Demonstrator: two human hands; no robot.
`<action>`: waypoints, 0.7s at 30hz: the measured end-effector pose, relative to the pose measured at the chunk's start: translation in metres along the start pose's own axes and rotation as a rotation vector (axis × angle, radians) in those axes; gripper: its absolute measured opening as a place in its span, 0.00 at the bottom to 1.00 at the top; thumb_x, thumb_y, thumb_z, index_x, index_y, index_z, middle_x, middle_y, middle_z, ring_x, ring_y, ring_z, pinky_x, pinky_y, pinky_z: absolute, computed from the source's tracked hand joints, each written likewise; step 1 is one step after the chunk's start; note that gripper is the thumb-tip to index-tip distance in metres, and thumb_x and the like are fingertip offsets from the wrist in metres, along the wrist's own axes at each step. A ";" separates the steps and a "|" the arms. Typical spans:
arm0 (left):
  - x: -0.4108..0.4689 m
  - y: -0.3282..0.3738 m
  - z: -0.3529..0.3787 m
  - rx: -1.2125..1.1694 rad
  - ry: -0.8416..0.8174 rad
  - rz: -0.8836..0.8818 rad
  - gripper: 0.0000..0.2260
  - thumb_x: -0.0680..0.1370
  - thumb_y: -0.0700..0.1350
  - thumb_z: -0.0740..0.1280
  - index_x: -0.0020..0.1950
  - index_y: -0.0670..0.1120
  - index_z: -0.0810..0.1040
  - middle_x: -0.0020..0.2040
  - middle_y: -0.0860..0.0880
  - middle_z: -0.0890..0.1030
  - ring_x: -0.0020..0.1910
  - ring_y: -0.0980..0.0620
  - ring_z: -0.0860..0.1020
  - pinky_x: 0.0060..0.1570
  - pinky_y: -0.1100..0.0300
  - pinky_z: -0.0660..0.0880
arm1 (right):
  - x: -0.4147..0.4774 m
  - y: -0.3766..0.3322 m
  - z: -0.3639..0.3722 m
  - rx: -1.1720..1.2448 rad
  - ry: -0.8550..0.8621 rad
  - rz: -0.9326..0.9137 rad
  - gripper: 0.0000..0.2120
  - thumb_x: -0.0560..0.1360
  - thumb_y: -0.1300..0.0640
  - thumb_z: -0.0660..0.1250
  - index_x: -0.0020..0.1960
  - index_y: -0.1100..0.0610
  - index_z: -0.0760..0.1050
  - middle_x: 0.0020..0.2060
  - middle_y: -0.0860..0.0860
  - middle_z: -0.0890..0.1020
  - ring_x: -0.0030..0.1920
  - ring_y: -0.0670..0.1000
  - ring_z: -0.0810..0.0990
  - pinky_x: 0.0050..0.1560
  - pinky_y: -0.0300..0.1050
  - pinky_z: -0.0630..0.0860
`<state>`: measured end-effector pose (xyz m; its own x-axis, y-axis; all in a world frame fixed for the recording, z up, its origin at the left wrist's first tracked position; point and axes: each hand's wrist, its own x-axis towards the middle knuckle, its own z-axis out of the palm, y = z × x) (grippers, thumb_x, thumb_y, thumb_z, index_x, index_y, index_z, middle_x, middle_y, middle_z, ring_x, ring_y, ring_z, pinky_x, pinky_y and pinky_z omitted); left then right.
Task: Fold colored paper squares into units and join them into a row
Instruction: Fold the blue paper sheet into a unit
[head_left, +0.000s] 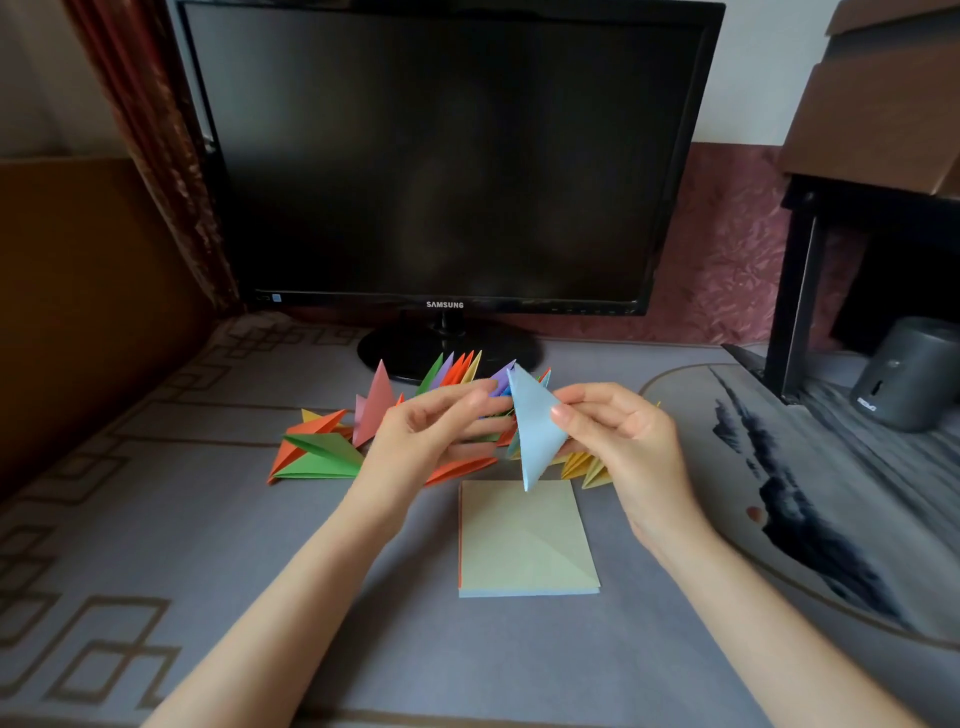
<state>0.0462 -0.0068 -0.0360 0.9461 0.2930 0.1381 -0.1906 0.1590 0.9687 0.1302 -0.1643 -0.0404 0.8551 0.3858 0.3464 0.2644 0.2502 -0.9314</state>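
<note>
A light blue folded paper unit (535, 431), a pointed triangle, is held upright above the table. My right hand (618, 436) pinches its right edge between thumb and fingers. My left hand (431, 426) reaches to its upper left edge with fingers stretched out; whether it grips the paper is unclear. Behind the hands runs a row of joined colored units (452, 371), with orange and green ones (317, 452) at its left end and yellow ones (587, 467) at its right. A stack of paper squares (524, 540), pale yellow on top, lies in front.
A black monitor (447, 156) on a round foot stands behind the row. The table carries a grey patterned cloth (156, 519). A round painted mat (831, 493) lies at the right, with a dark grey cylinder (909, 371) and a black stand beyond it.
</note>
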 end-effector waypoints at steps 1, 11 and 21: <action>-0.001 0.000 0.000 0.004 0.032 0.030 0.16 0.71 0.47 0.67 0.58 0.45 0.79 0.50 0.47 0.85 0.49 0.49 0.84 0.43 0.60 0.81 | -0.001 0.000 0.001 -0.028 -0.025 -0.010 0.05 0.72 0.69 0.68 0.44 0.60 0.79 0.36 0.52 0.84 0.36 0.47 0.80 0.34 0.36 0.76; -0.002 0.000 0.003 0.032 0.154 0.116 0.06 0.71 0.33 0.72 0.46 0.39 0.80 0.37 0.47 0.85 0.37 0.52 0.84 0.34 0.65 0.78 | -0.004 0.004 0.005 -0.128 -0.155 -0.041 0.07 0.72 0.70 0.68 0.44 0.59 0.79 0.34 0.50 0.84 0.35 0.45 0.81 0.33 0.35 0.75; -0.002 -0.001 0.005 -0.021 0.186 0.152 0.05 0.70 0.33 0.72 0.45 0.38 0.79 0.36 0.45 0.85 0.35 0.52 0.84 0.34 0.65 0.79 | -0.002 0.008 0.006 -0.074 -0.156 0.150 0.10 0.71 0.62 0.70 0.51 0.65 0.79 0.40 0.55 0.85 0.40 0.48 0.83 0.37 0.39 0.79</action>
<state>0.0454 -0.0120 -0.0363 0.8422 0.4832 0.2394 -0.3342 0.1192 0.9349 0.1277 -0.1580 -0.0475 0.8094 0.5481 0.2109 0.1764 0.1156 -0.9775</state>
